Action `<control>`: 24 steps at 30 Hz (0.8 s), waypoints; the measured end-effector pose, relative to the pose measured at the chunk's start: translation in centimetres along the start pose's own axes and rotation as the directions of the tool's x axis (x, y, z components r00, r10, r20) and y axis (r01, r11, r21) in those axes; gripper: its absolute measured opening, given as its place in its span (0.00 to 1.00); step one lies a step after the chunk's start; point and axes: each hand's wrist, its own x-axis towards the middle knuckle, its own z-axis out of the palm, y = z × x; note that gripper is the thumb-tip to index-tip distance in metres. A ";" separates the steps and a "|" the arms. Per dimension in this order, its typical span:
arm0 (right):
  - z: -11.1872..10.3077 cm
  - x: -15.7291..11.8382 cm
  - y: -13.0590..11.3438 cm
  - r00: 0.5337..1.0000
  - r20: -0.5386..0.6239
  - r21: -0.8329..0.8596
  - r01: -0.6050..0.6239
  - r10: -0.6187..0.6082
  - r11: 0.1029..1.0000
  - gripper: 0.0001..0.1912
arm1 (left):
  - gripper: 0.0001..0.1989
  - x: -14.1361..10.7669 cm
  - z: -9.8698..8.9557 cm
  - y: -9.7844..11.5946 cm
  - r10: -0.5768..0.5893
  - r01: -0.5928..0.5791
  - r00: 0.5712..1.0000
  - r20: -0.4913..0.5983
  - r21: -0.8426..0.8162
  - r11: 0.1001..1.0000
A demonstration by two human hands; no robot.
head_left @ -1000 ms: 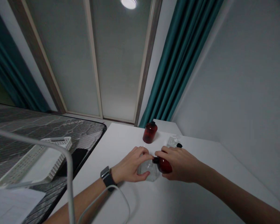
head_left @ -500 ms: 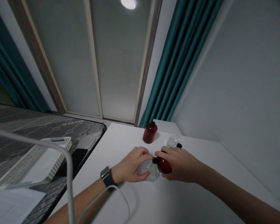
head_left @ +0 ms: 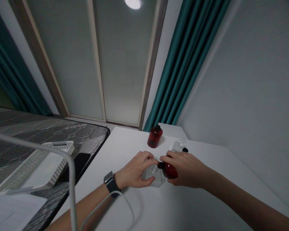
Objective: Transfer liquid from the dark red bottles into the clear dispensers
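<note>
My left hand [head_left: 141,170] is curved round a clear container [head_left: 156,181] on the white table [head_left: 144,211], a fingertip close to a black bottle neck. My right hand [head_left: 186,168] grips a dark red bottle [head_left: 170,171] tipped on its side, its black neck pointing left above the clear container. Whether anything flows from it I cannot tell. Beyond the hands, a second dark red bottle [head_left: 154,137] with a black top stands upright. Partly hidden behind my right hand are another clear container [head_left: 178,146] and a small black cap [head_left: 185,149].
Left of the table, a white perforated basket [head_left: 14,176] sits on a dark patterned surface beside a flat black object [head_left: 80,162] and papers [head_left: 16,208]. A white bent tube [head_left: 72,179] and a pale cable [head_left: 128,203] cross the foreground. A wall rises at right.
</note>
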 end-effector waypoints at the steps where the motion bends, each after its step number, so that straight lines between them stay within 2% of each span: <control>1: 0.0 0.0 0.0 1.000 0.002 -0.002 -0.002 0.002 1.000 0.22 | 0.25 0.0 0.0 0.0 0.001 -0.001 1.000 -0.002 0.000 1.000; 24: -0.1 0.1 0.0 1.000 0.006 -0.019 0.001 -0.001 1.000 0.23 | 0.24 0.0 -0.1 0.1 -0.004 0.004 1.000 -0.002 -0.004 1.000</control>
